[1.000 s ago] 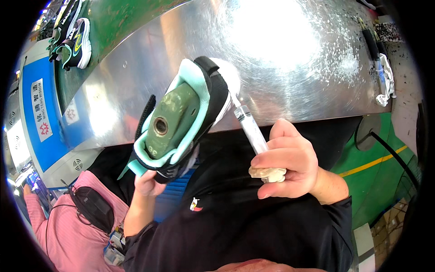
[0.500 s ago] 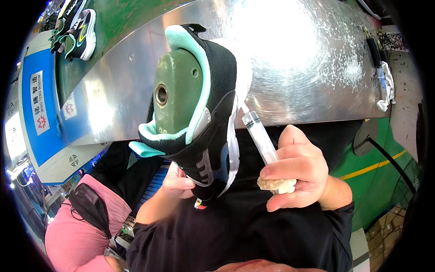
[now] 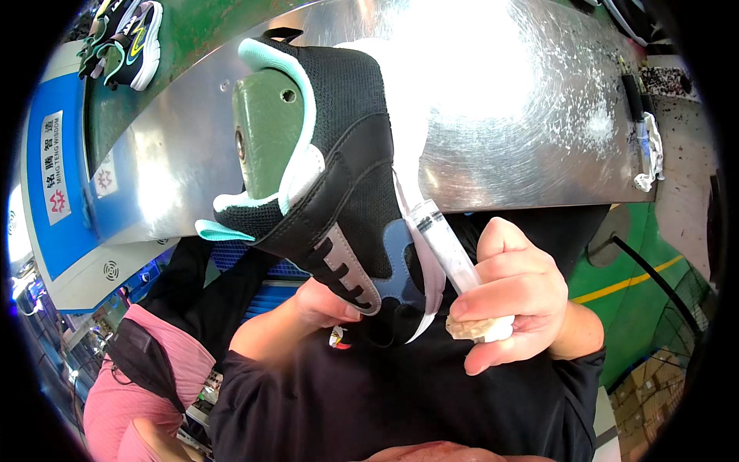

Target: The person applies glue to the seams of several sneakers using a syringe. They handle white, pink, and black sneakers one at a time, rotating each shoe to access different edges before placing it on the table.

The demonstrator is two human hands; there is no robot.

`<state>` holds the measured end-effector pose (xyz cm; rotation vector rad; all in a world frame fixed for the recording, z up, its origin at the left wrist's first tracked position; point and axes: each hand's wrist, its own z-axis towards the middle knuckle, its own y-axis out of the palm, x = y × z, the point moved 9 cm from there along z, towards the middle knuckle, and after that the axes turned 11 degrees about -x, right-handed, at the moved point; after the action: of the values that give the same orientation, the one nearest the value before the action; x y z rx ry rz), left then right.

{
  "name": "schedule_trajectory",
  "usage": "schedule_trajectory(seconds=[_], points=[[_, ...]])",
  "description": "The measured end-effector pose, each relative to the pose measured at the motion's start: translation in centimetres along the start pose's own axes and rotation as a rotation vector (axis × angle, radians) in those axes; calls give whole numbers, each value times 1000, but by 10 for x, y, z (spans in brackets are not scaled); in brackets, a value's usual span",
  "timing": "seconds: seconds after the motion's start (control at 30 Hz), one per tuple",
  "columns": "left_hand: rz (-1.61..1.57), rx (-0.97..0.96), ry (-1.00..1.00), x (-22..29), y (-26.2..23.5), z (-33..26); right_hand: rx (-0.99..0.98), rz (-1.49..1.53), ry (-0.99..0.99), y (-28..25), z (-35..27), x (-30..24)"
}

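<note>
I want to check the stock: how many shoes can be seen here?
3. One black shoe is held in the left hand; two more shoes lie on the green belt, top left. More may be hidden.

Counts around the black shoe

One black shoe (image 3: 346, 177) with mint lining sits on one green last (image 3: 265, 138); below it are two hands, the left hand (image 3: 327, 302) under the shoe and the right hand (image 3: 512, 296) just right of it, closed around one clear syringe (image 3: 443, 239) and one beige lump (image 3: 471, 329). Up and left of the shoe lie two more sneakers (image 3: 127, 35). Behind it stands one metal table (image 3: 523, 115), with one dark pen-like tool (image 3: 633, 96) far right.
</note>
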<state>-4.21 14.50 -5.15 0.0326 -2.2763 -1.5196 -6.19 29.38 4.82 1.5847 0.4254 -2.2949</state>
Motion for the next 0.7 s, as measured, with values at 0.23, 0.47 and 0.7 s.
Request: schedule_trajectory(seconds=[0.23,0.47,0.7], points=[[-48,-151,-3,-11,-8,-12,-140,133,98,3,3,-10],[-226,-27,-212,-62,-64,-35,-189,226,247,2,-14,-30],[450,25,-527,-56,-35,-4,-180,140,372,-6,-34,-67]])
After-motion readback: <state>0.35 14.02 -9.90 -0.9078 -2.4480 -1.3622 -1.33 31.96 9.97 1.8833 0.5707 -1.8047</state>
